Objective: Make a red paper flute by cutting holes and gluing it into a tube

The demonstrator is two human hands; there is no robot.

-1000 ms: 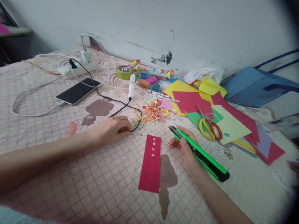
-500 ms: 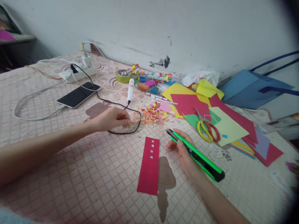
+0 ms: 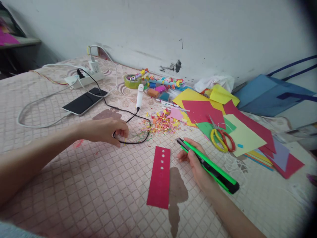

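My right hand is closed around a green and black utility knife, whose tip points up and left, just right of a red paper strip. That red strip lies flat on the patterned cloth and has a row of small punched holes near its far end. My left hand hovers left of the strip with fingers curled in a pinch at the loop of a black cable. The cable runs to a white pen-shaped tool.
A heap of coloured paper scraps lies beyond the strip. Coloured sheets and yellow and red scissors sit to the right. A phone, a power strip and white cables lie far left. A tape roll stands by the wall.
My left hand has drawn back to the left from the scrap heap, its fingers now at the black cable loop. My right hand with the knife has stayed put.
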